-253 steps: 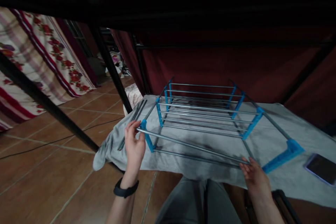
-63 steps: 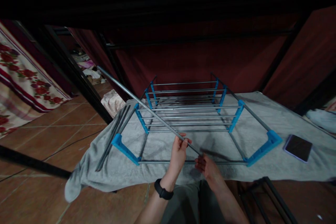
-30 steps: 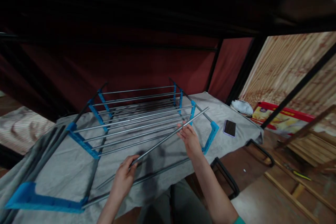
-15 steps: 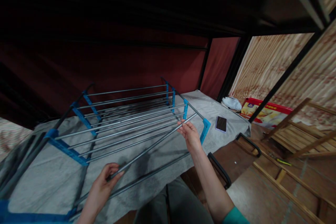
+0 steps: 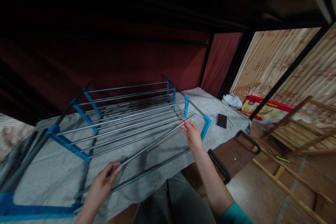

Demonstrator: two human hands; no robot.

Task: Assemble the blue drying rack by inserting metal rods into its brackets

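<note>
A rack of grey metal rods and blue plastic brackets (image 5: 78,151) lies flat on a grey cloth (image 5: 52,171) spread over a bed. I hold a loose metal rod (image 5: 152,143) slantwise above the rack's near side. My left hand (image 5: 103,182) grips its lower end near the front edge. My right hand (image 5: 191,133) pinches its upper end beside the rack's right blue corner bracket (image 5: 205,126). A fixed rod (image 5: 147,171) runs below the loose one.
A dark phone (image 5: 222,120) lies on the cloth at the right. Several dark rods (image 5: 15,161) lie at the cloth's left. A black metal frame (image 5: 223,168) stands by my knee. A red box (image 5: 265,110) and wooden slats (image 5: 296,136) sit on the tiled floor right.
My view swung right from the rack's left side. The loose rod, earlier raised toward the left, now lies low across the rack's near side with my hands at its two ends.
</note>
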